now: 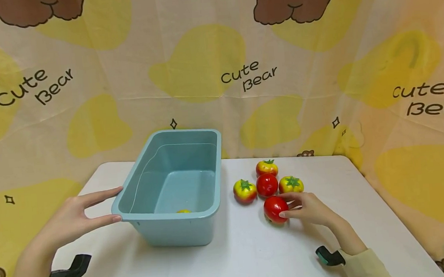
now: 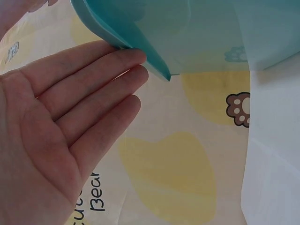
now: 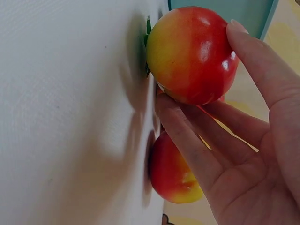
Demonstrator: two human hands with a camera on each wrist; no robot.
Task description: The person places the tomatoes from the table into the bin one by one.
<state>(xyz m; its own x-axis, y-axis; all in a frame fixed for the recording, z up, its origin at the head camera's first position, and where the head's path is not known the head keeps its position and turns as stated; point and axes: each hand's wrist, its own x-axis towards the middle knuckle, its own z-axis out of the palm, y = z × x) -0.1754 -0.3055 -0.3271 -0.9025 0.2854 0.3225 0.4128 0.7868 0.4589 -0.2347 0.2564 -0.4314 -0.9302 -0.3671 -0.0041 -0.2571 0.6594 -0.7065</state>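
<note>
My right hand (image 1: 309,209) pinches a glossy red tomato (image 1: 273,208) between thumb and fingers at the front of a cluster. In the right wrist view this tomato (image 3: 192,54) fades to yellow near its green leafy top, which faces the white tabletop. Another red tomato (image 1: 267,184) lies just behind it, with red-yellow ones at left (image 1: 244,192), right (image 1: 290,184) and back (image 1: 266,168). My left hand (image 1: 79,216) touches the near left rim of a blue-green plastic bin (image 1: 170,228); its fingers (image 2: 98,79) stretch out straight along the rim in the left wrist view.
Inside the bin, a small bit of something yellow (image 1: 183,211) shows above the near rim. The bin stands on a white table (image 1: 248,259), left of the tomatoes. A printed cloth (image 1: 200,70) hangs close behind the table and along its right side.
</note>
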